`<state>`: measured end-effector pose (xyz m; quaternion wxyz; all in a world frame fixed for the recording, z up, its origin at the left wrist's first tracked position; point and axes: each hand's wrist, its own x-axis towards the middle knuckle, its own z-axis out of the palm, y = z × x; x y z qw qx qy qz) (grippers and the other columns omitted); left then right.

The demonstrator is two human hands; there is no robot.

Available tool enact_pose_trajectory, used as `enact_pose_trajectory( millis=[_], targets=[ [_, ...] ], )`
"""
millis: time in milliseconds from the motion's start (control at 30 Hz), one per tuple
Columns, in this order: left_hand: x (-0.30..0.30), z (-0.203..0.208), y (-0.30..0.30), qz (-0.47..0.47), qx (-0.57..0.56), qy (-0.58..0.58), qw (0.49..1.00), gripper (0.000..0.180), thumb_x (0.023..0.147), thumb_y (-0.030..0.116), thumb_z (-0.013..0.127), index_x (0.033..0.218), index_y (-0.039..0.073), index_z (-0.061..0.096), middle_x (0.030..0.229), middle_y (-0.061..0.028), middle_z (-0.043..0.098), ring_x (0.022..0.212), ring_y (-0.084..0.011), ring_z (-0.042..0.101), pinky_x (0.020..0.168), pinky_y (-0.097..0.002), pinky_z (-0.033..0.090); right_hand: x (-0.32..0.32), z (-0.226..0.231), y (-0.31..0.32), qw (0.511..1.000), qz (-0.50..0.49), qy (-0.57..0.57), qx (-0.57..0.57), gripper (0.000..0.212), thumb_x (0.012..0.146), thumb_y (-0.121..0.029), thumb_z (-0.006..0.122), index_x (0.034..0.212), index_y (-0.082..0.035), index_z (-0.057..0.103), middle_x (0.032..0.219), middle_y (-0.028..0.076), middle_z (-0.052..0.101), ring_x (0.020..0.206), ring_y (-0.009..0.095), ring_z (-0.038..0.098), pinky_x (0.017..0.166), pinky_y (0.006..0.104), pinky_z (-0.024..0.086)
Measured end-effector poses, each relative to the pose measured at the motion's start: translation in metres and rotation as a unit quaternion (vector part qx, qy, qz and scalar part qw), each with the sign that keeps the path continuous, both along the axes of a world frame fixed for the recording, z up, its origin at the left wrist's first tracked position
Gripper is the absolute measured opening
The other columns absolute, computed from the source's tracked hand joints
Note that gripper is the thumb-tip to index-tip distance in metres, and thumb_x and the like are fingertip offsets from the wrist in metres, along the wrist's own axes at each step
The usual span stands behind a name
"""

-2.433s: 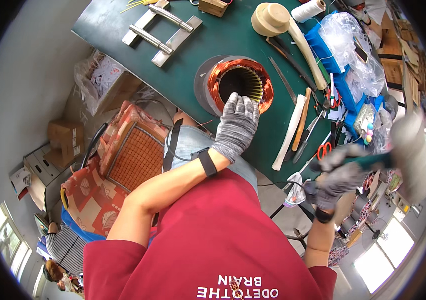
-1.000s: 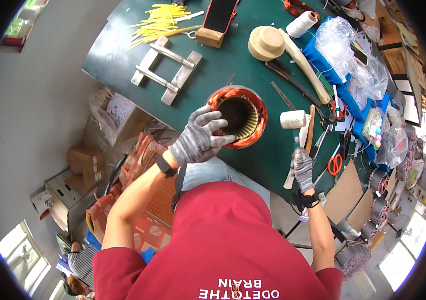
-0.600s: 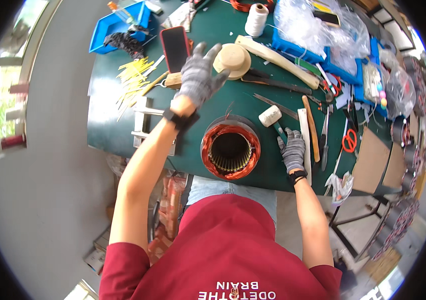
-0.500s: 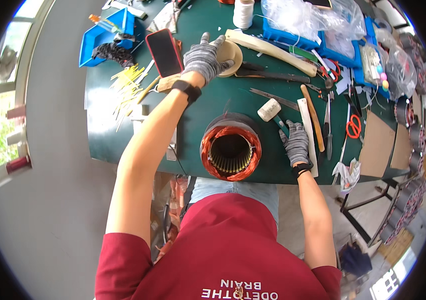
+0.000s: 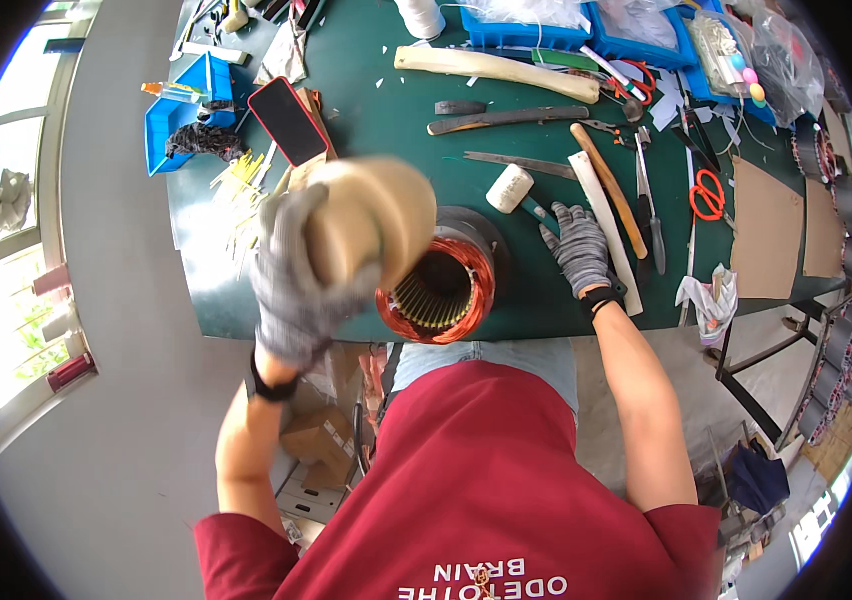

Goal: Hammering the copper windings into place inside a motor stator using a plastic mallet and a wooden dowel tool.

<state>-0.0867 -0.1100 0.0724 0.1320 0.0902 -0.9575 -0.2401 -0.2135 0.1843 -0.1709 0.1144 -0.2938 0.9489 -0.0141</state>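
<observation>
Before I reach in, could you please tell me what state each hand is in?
Left hand: holding the beige round block.
Right hand: over the mallet handle; whether it grips, I cannot tell.

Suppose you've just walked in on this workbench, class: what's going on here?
A person's gloved left hand is holding a beige, stepped round block up off the green table; both look blurred. In this view the block partly covers a copper-wound motor stator standing near the table's edge. The gloved right hand lies over the teal handle of a white-headed mallet; whether it grips is unclear.
</observation>
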Motion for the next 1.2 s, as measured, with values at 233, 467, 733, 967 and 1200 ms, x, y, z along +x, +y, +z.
enact_pose_trajectory(
  millis=[233, 467, 733, 967, 1200],
  targets=[
    [0.050, -0.015, 0.071, 0.070, 0.041, -0.072, 0.994, 0.069, 0.058, 0.023, 0.076, 0.119, 0.007, 0.047, 0.106, -0.0159, 0.052, 0.087, -0.0319, 0.059, 0.074, -0.0397, 0.051, -0.001, -0.004, 0.001, 1.000, 0.008, 0.002, -0.023, 0.045, 0.085, -0.043, 0.051, 0.115, -0.009, 0.055, 0.098, 0.012, 0.058, 0.087, 0.027, 0.059, 0.082, 0.0373, 0.047],
    [0.038, -0.039, 0.093, 0.098, -0.064, -0.155, 0.981, 0.066, 0.062, 0.032, 0.074, 0.116, 0.005, 0.047, 0.103, -0.0173, 0.053, 0.087, -0.0342, 0.058, 0.072, -0.0430, 0.050, -0.008, 0.006, 0.006, 0.993, -0.001, -0.062, -0.102, 0.046, 0.084, -0.037, 0.055, 0.119, -0.007, 0.051, 0.101, 0.015, 0.057, 0.092, 0.030, 0.057, 0.083, 0.0390, 0.046],
    [0.025, -0.043, 0.078, -0.145, -0.124, -0.134, 0.973, 0.042, 0.061, 0.027, 0.061, 0.093, 0.001, 0.058, 0.099, -0.0183, 0.051, 0.092, -0.0382, 0.049, 0.082, -0.0524, 0.037, 0.015, -0.015, 0.025, 0.996, 0.057, -0.059, -0.047, 0.048, 0.089, -0.038, 0.045, 0.128, -0.010, 0.047, 0.103, 0.013, 0.059, 0.093, 0.028, 0.059, 0.083, 0.0375, 0.047],
    [0.020, -0.046, 0.070, -0.193, -0.148, -0.133, 0.961, 0.036, 0.061, 0.029, 0.059, 0.087, 0.005, 0.062, 0.094, -0.0145, 0.054, 0.086, -0.0335, 0.053, 0.079, -0.0509, 0.040, -0.017, 0.008, 0.016, 0.951, 0.027, -0.103, -0.291, 0.027, 0.086, -0.027, 0.051, 0.105, -0.009, 0.059, 0.092, 0.014, 0.059, 0.088, 0.033, 0.056, 0.078, 0.0440, 0.046],
    [0.000, -0.038, 0.059, -0.323, -0.117, -0.128, 0.930, 0.038, 0.056, 0.031, 0.062, 0.084, 0.006, 0.063, 0.094, -0.0120, 0.058, 0.082, -0.0295, 0.057, 0.074, -0.0470, 0.044, -0.046, 0.021, 0.002, 0.975, 0.104, 0.006, -0.198, 0.028, 0.081, -0.018, 0.055, 0.108, -0.014, 0.060, 0.101, 0.011, 0.059, 0.088, 0.028, 0.059, 0.079, 0.0390, 0.048]
  ],
)
